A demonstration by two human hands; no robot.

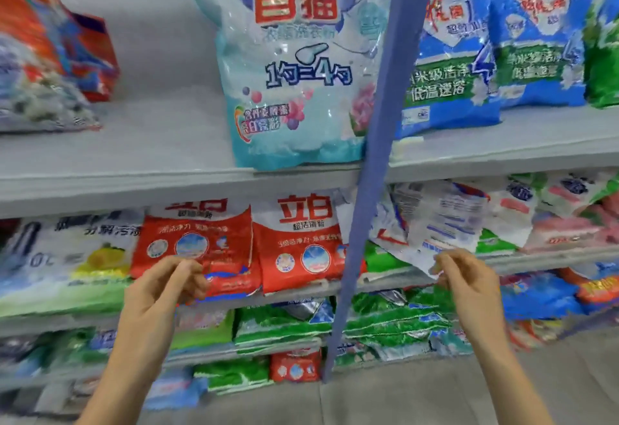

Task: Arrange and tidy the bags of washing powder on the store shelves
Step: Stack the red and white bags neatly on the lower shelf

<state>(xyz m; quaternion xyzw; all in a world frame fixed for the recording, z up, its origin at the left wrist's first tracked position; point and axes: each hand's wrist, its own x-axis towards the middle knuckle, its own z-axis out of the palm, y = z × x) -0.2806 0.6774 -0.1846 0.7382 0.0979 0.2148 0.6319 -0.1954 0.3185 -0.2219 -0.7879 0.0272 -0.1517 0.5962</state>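
My left hand (pixel 170 287) hovers with loosely curled fingers just in front of a red and white washing powder bag (pixel 201 240) standing on the middle shelf, and it holds nothing. A second red bag (pixel 301 247) stands next to it. Right of the blue shelf post (pixel 378 123), my right hand (pixel 469 277) pinches the lower corner of a tilted white bag (pixel 445 223) that juts out over the shelf edge. On the upper shelf stands a tall pale blue bag with a cat (pixel 291 66), with two blue bags (pixel 452 56) to its right.
An orange bag (pixel 43 49) leans at the upper left, with bare shelf (pixel 160 136) between it and the cat bag. A white and green bag (pixel 70 257) lies left of the red ones. Green bags (pixel 278 327) are stacked on the lower shelves. Pink and white bags (pixel 562 220) crowd the right.
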